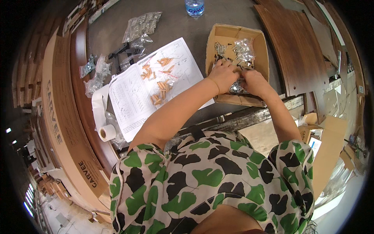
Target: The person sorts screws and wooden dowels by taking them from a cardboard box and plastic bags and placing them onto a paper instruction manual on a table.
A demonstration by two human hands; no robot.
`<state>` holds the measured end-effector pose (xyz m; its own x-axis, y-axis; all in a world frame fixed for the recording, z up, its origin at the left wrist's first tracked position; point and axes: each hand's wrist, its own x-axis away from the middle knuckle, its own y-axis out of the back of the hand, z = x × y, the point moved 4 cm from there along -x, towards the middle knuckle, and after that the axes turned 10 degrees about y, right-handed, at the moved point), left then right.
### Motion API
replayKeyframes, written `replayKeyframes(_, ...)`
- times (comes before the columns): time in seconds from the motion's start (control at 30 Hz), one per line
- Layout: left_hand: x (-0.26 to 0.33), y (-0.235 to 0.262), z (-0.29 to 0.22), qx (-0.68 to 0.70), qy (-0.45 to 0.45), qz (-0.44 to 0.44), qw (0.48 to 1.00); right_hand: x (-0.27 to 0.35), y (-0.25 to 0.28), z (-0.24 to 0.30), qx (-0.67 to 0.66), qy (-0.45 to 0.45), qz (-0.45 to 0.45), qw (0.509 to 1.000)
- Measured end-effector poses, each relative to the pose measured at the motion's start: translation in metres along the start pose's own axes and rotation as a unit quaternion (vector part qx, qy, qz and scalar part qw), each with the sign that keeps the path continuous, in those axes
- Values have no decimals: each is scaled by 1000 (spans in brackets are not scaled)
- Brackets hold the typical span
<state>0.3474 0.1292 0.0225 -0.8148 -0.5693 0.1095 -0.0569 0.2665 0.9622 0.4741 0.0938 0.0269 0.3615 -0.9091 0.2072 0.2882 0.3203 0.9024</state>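
Observation:
Both of my hands reach into a shallow cardboard box [261,43] that holds metal screws and small bagged hardware. My left hand [224,75] is over the box's left half with its fingers curled down among the screws. Close beside it, my right hand [253,81] bends its fingers toward the same spot; whatever they pinch is too small to name. A clear bag of metal fittings [244,50] lies toward the far side of the box. Loose screws [220,50] sit near its far left corner. More shiny hardware [236,87] shows beneath my hands.
Left of the box, an open instruction booklet [130,101] carries several wooden dowels [163,85]. A label roll [107,132] and hardware bags [99,74] lie farther left. A water bottle [194,7] stands at the back. Brown wooden panels [296,46] lie on the right; a long carton [64,117] borders the left.

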Motion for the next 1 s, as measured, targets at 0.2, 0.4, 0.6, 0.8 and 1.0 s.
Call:
replayKeyframes(0.2,3,0,5,13,30,-25,999,-11,7,-8,-44,8,-15,999)
replayKeyframes(0.4,9,21,8,107,34,105,988,-25,0,-6,-167,42,-6,985)
replayKeyframes(0.6,23,19,5,81,15,94,992,-37,3,7,-53,62,66,995)
replayKeyframes(0.8,24,13,4,55,38,71,995,-39,26,-22,-39,14,-13,999)
replayKeyframes(1.0,23,13,2,20,65,61,996,-31,7,-3,-53,102,0,993)
